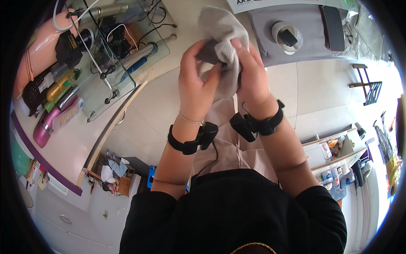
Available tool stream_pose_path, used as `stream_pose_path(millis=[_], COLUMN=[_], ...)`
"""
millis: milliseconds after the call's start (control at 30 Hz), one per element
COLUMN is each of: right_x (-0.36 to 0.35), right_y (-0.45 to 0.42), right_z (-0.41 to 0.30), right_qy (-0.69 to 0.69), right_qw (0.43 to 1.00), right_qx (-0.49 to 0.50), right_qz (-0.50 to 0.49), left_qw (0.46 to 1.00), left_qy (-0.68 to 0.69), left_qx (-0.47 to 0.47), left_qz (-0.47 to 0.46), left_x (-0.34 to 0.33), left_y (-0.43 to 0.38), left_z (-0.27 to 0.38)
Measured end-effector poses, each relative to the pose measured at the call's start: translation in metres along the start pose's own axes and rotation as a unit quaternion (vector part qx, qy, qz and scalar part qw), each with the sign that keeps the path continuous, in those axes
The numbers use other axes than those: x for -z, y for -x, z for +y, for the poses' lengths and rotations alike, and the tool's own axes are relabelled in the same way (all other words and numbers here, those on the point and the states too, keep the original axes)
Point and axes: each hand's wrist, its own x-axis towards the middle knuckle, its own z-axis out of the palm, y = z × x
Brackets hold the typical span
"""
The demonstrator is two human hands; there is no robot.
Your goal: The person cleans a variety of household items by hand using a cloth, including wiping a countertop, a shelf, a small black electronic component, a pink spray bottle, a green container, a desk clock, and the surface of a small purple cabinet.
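A light grey knit cloth [219,22] with a ribbed part is bunched up between my two hands, above the floor and near the table edge. My right hand [253,76] grips its right side, the thumb pressed onto the ribbed fold. My left hand [196,70] curls around a dark grey item [208,52] that lies against the cloth. Fingers and folds hide much of this item, so its kind is unclear. Both wrists wear a black strap with a small black device.
Left, a glass shelf [152,63] holds cables and tubes beside a pink bottle [44,130]. Ahead, a grey mat [263,41] bears a white round holder with a black plug, and a phone [333,28]. A folding stool [368,84] stands right; a person [112,173] sits far left.
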Motion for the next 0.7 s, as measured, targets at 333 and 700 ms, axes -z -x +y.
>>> stream_pose_path(millis=[333, 700], right_x=[-0.003, 0.006], right_y=[-0.007, -0.011], right_z=[0.017, -0.015], right_qy=[0.299, -0.336], right_qw=[0.896, 0.941], right_qx=[0.255, 0.047], right_qz=[0.205, -0.006], left_qw=[0.970, 0.954], left_qy=[0.147, 0.280], left_qx=[0.175, 0.091], left_qz=[-0.084, -0.053], left_x=[-0.011, -0.016], left_y=[0.011, 0.025], left_z=[0.018, 0.017])
